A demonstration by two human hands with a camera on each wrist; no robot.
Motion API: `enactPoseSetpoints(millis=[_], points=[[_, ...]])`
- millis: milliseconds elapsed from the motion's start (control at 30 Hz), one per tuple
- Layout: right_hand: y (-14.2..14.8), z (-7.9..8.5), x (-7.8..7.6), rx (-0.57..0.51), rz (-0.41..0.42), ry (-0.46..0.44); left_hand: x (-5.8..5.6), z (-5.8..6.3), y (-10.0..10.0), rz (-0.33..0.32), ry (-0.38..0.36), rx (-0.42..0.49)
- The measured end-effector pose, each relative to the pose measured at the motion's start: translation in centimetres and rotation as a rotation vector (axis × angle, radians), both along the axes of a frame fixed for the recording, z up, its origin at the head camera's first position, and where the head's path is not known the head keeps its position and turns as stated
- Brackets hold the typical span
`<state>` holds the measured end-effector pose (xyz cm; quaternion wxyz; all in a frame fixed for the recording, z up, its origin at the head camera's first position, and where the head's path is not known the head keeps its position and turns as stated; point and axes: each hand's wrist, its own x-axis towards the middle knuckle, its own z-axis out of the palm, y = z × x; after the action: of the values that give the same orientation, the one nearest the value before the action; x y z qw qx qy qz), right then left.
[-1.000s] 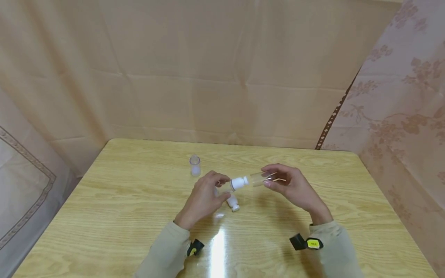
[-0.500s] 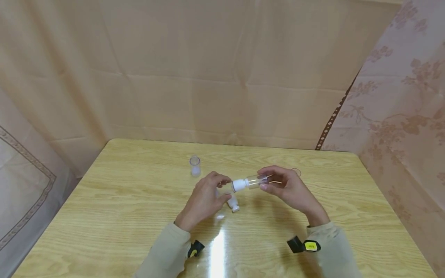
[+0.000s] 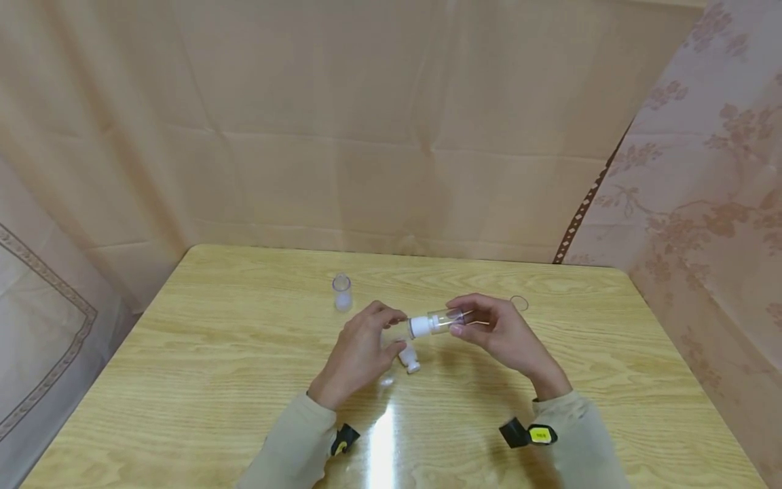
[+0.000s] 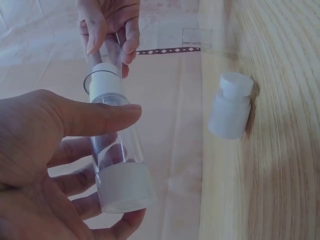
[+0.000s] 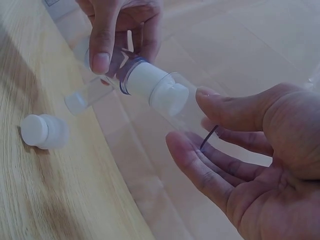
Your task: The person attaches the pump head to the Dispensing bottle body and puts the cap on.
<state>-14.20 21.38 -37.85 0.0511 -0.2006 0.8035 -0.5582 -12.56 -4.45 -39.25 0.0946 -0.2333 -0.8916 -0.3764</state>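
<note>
My left hand [image 3: 363, 343] grips a clear bottle [image 4: 125, 145] with a white base and a white pump top [image 3: 419, 327], held tilted sideways above the table. My right hand [image 3: 504, 333] holds a clear cylindrical cap [image 3: 444, 320] between thumb and fingers. The cap's open end lies around the pump's narrow tip, as the right wrist view shows. On the table beneath my left hand lies a second white pump top [image 3: 410, 360], also visible in the left wrist view.
Behind my left hand a clear container [image 3: 343, 293] with a whitish lower part stands on the wooden table [image 3: 232, 319]. Another clear cylinder [image 4: 197, 36] stands behind my right hand, only its rim showing in the head view. Curtains hang behind the table.
My right hand has moved left, bringing the clear cap from apart to over the pump tip. The clear cylinder's rim behind that hand has come into view. My left hand has barely moved.
</note>
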Motion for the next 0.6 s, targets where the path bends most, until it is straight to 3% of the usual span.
enactPoseSetpoints(millis=[300,600], points=[[-0.4,-0.2,0.0,0.006,-0.008,0.01,0.0,-0.2,0.0,0.0,0.032,0.006],[-1.4,-0.5,0.2,0.003,0.004,0.016,0.2,0.0,0.1,-0.019,0.003,0.026]])
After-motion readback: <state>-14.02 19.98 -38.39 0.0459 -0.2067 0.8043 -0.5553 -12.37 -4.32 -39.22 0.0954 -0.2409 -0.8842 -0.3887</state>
